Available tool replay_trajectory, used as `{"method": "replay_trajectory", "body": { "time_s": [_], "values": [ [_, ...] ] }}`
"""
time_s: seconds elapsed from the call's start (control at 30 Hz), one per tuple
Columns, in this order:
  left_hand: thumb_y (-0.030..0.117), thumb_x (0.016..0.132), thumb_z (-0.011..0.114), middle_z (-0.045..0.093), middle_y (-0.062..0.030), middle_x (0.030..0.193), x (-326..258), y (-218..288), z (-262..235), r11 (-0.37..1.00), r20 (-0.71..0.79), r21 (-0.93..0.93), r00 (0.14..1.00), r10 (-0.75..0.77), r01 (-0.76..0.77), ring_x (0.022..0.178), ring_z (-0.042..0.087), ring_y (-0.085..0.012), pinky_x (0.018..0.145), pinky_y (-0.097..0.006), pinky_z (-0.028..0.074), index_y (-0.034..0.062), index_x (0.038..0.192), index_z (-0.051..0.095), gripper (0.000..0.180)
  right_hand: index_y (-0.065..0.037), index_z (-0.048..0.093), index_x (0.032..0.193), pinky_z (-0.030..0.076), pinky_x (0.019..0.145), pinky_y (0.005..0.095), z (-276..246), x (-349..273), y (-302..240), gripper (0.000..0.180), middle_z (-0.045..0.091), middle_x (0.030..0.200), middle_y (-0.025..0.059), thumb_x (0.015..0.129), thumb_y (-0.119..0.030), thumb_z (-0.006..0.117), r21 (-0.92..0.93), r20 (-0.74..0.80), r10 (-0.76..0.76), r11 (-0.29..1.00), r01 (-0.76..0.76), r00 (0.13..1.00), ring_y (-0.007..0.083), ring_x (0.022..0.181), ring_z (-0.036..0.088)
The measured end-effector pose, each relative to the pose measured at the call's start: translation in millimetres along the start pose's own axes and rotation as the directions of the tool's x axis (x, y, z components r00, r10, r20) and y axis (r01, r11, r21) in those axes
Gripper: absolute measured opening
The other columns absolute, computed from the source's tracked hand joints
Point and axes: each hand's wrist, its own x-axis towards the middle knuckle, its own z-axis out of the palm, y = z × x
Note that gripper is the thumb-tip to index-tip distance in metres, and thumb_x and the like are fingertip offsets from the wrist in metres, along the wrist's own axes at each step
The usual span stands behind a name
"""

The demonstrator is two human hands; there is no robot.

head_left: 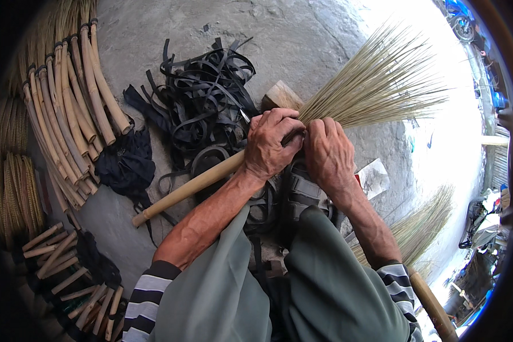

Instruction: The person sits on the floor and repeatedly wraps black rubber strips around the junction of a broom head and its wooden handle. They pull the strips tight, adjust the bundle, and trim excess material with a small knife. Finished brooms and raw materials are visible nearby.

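Clutter surrounds your work on the concrete floor [302,40]. A tangle of black strips [202,97] lies just beyond your left hand, touching the broom handle from behind, and a dark cloth [125,162] sits near the handle's free end. Along your far left, a row of finished cane handles [77,108] lies side by side, with a second cluster of short cut sticks [68,271] at lower left. A wooden block [280,95] rests just behind your hands. A second broom [424,228] lies by your right knee, its handle running to the lower right edge. A flat pale scrap [375,178] lies on the floor beside your right wrist.

The broom [376,85] crosses your lap diagonally: its pale handle [188,191] points lower left, its bristle fan spreads upper right. Your left hand [271,142] is closed around the neck where handle meets bristles. Your right hand [328,154] is curled over the same joint, touching the left; a dark band shows between them, but you cannot tell which fingers pinch it.
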Motion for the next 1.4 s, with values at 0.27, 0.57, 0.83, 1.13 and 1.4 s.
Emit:
{"method": "replay_trajectory", "body": {
  "time_s": [0.27,0.57,0.83,1.13,1.4],
  "values": [
    [0.011,0.088,0.089,0.077,-0.0093,0.128,-0.5,-0.5,-0.1,0.997,-0.002,-0.074,0.999,-0.038,0.037,0.122,0.073,-0.0316,0.105,-0.045,0.054,0.0081,0.111,0.080,0.025,-0.003,0.060,0.110,0.057,0.086,0.0503,-4.7,3.0,4.9,0.015,0.062,0.103,0.0169,0.103,-0.011,0.069,0.136,0.022,0.017,0.991,-0.020,1.000,0.0379,0.101,0.068],
    [0.016,0.090,0.087,0.075,-0.0045,0.129,0.0,-3.7,4.6,0.990,0.001,-0.113,0.996,-0.084,0.084,0.120,0.071,-0.0301,0.104,-0.047,0.053,0.0117,0.109,0.081,0.020,-0.003,0.061,0.111,0.054,0.083,0.0519,-6.8,4.1,6.1,0.018,0.061,0.100,0.0188,0.108,-0.017,0.072,0.351,-0.004,0.061,0.935,-0.056,0.998,0.0407,0.096,0.066],
    [0.011,0.090,0.085,0.073,-0.0059,0.125,3.0,-3.9,1.5,0.981,0.019,-0.181,0.998,-0.062,0.064,0.117,0.070,-0.0325,0.103,-0.047,0.056,0.0123,0.107,0.080,0.018,-0.001,0.065,0.120,0.053,0.088,0.0526,2.5,-106.0,23.9,0.024,0.063,0.106,0.0202,0.104,-0.015,0.076,0.379,-0.053,0.390,0.860,-0.343,0.919,0.0440,0.100,0.065],
    [0.009,0.090,0.082,0.072,-0.0057,0.123,2.7,-4.1,2.2,0.982,0.012,-0.180,0.998,-0.061,0.062,0.115,0.070,-0.0321,0.103,-0.047,0.056,0.0116,0.106,0.079,0.016,0.001,0.061,0.131,0.054,0.090,0.0553,81.2,-374.0,22.2,0.045,0.062,0.112,0.0253,0.097,-0.018,0.083,0.177,0.095,0.762,0.621,-0.764,0.641,0.0494,0.101,0.063],
    [0.011,0.092,0.083,0.073,-0.0052,0.122,5.0,-6.2,0.0,0.974,0.015,-0.215,0.998,-0.066,0.068,0.112,0.071,-0.0321,0.101,-0.047,0.057,0.0117,0.104,0.079,0.013,-0.003,0.061,0.118,0.053,0.080,0.0457,24.8,-362.7,21.0,0.028,0.063,0.092,0.0160,0.093,-0.006,0.073,0.364,0.054,0.789,0.555,-0.748,0.612,0.0310,0.084,0.062]
  ]
}}
